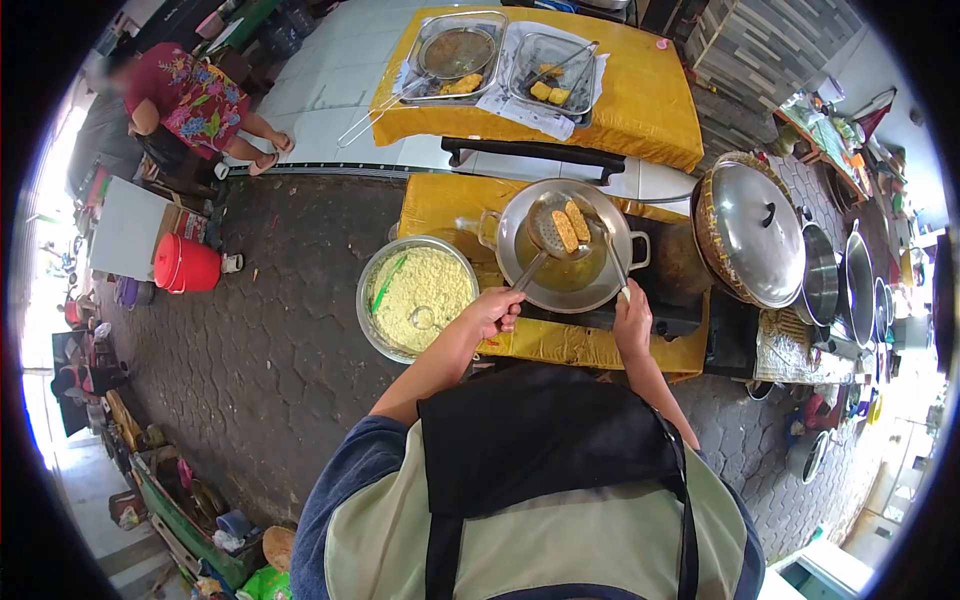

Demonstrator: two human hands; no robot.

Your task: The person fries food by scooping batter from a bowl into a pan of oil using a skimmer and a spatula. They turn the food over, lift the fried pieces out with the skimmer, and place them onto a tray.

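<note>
My left hand (493,312) is closed around the handle of a perforated skimmer (543,238). Two golden-brown fried pieces (565,231) rest in its bowl, above the oil (575,276) in a wide two-handled metal pan (516,225). My right hand (633,322) grips a slim metal utensil with a pale handle (617,262), its far end close to the fried pieces; the tip's shape is hard to make out. Left of the pan, a large metal bowl (364,318) holds a pale yellow crumbly mixture (432,290), with a green-handled tool (388,284) and a small ladle in it.
On the yellow-covered table (645,110) beyond stand two metal trays (497,50) with fried pieces and utensils. A large lidded pot (755,230) stands to the right, more pans behind it. A red bucket (183,263) and another person (190,100) are at left.
</note>
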